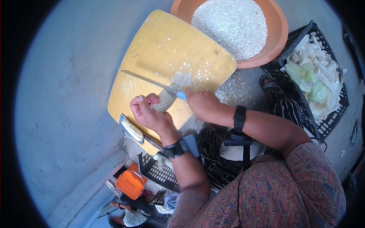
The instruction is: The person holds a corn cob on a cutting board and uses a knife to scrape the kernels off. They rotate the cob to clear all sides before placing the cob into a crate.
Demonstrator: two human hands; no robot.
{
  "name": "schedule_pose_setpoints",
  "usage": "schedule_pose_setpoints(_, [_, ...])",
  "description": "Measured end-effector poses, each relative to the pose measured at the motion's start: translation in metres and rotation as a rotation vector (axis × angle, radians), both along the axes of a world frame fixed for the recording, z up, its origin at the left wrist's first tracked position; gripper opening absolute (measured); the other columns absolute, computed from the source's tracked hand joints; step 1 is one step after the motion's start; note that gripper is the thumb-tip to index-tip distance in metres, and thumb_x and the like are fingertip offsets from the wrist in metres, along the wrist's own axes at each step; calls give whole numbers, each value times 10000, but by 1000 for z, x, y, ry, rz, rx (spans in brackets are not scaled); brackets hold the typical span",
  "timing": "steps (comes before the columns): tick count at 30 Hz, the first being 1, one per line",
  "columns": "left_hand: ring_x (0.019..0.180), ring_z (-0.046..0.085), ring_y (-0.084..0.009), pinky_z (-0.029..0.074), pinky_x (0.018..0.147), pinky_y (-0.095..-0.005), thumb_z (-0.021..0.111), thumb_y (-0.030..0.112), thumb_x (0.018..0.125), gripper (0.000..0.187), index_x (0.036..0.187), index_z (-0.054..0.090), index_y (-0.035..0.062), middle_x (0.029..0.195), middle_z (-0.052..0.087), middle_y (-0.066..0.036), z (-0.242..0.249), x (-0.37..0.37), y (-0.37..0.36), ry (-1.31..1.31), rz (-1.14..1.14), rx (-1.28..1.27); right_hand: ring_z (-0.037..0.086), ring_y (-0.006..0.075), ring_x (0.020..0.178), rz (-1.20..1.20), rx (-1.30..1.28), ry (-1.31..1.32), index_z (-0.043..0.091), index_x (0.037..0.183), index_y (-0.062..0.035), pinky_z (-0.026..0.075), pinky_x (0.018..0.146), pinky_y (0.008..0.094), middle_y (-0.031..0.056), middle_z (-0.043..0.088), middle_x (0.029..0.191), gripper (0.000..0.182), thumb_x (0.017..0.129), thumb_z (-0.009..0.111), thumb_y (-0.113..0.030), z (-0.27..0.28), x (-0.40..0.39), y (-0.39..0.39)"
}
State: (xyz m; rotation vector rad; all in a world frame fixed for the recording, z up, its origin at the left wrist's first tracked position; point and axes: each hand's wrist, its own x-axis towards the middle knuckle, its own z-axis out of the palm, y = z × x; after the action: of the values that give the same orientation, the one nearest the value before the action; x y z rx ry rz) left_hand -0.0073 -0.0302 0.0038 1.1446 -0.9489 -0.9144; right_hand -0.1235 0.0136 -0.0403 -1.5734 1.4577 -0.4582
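Pinching cob (165, 100): our left hand (151, 117) | gripping knife (153, 83): our right hand (202, 103) | knife crosses cob near counter's (150, 43) body-side edge

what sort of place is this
Probably a simple, informal food-preparation area, though whether home or workshop I can't tell: a knife is at a pale corn cob over a yellow board, an orange basin holds white kernels, and a black crate holds what look like husks.
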Motion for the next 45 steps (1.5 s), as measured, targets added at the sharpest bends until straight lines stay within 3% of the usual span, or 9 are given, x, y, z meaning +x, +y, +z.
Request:
schedule_pose_setpoints(11, [527, 480, -163, 418, 561, -279, 472, 61, 835, 34, 831, 444, 44, 545, 475, -79, -3, 14, -7, 29, 155, 7, 616, 374, 688, 39, 38, 43, 453, 919, 41, 477, 585, 447, 215, 600, 709, 169, 783, 477, -55, 10, -9, 18])
schedule_pose_setpoints(24, [510, 472, -160, 423, 567, -290, 469, 30, 823, 45, 790, 449, 53, 537, 459, -59, 0, 10, -5, -7, 151, 17, 618, 372, 688, 51, -10, 16, 455, 921, 39, 484, 589, 437, 208, 602, 697, 218, 741, 546, -47, 14, -8, 13])
schedule_pose_setpoints(30, [519, 478, -166, 427, 584, -296, 476, 63, 829, 49, 796, 441, 56, 535, 451, -61, 2, 6, -1, 2, 138, 35, 621, 367, 687, 54, 31, 30, 469, 913, 41, 484, 582, 438, 210, 601, 694, 180, 762, 512, -47, 20, -16, 19])
schedule_pose_setpoints(37, [570, 486, -179, 424, 615, -315, 487, 123, 833, 95, 792, 431, 57, 551, 441, -62, 4, 17, -2, 13, 119, 129, 623, 362, 685, 55, -13, 43, 470, 917, 39, 487, 585, 434, 210, 602, 699, 169, 787, 483, -68, 10, -10, 16])
schedule_pose_setpoints(45, [550, 477, -180, 423, 611, -318, 469, 96, 835, 79, 786, 426, 52, 536, 429, -64, -1, 18, -3, -7, 94, 119, 623, 352, 671, 12, -117, 89, 492, 911, 36, 483, 563, 424, 197, 605, 691, 194, 745, 543, -50, -11, 5, 7])
